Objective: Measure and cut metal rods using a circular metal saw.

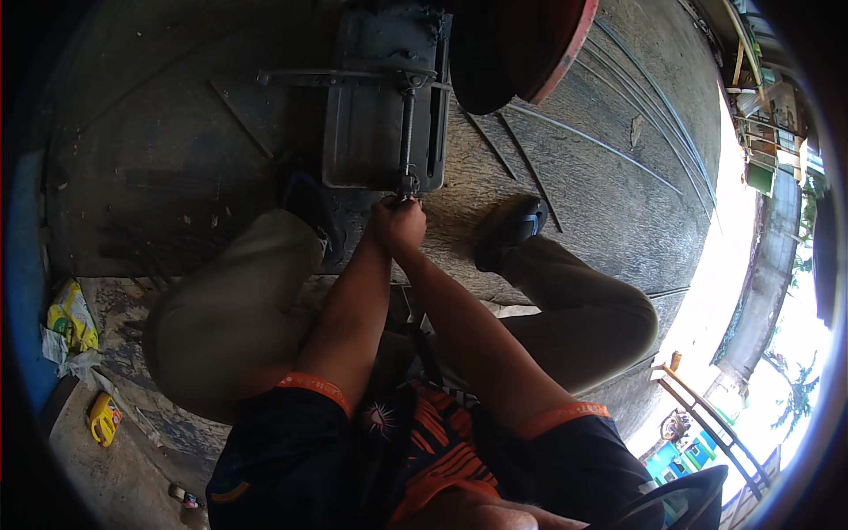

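My left hand [382, 217] and my right hand [409, 226] are pressed together, fingers closed round the near end of a metal rod [407, 132]. That rod runs away from me along a dark metal base plate [362, 141] with raised edges. At its far end it meets a thin crossbar [309, 78] lying across the plate. My fingers overlap and hide the part they grip, so its exact shape does not show.
A dark round body with a red rim [576, 49] stands beyond the plate to the right. Long thin rods [609, 152] and short dark bars [530, 168] lie on the wooden floor. My shoes flank the plate. A yellow bottle [104, 420] lies at lower left.
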Action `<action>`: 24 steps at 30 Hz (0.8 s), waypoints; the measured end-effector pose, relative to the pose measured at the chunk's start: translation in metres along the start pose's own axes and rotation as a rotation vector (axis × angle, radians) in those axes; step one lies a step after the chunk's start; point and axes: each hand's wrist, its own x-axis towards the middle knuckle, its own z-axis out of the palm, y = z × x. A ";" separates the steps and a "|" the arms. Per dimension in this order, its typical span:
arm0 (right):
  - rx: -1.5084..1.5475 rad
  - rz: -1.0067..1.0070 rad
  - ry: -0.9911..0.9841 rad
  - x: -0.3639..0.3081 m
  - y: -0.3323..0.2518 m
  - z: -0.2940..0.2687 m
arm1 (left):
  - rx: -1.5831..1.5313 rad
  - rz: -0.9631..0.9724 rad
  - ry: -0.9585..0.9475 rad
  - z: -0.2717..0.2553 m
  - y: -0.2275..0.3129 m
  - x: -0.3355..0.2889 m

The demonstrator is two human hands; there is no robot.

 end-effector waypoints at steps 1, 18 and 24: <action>0.026 0.047 -0.036 0.002 -0.001 -0.002 | -0.015 -0.003 -0.010 0.002 -0.001 0.004; 0.256 -0.127 -0.253 0.017 0.038 -0.036 | -0.144 -0.084 -0.219 0.025 0.030 0.004; 0.591 0.096 0.001 0.182 0.102 -0.086 | 0.015 0.361 0.586 0.126 0.109 -0.043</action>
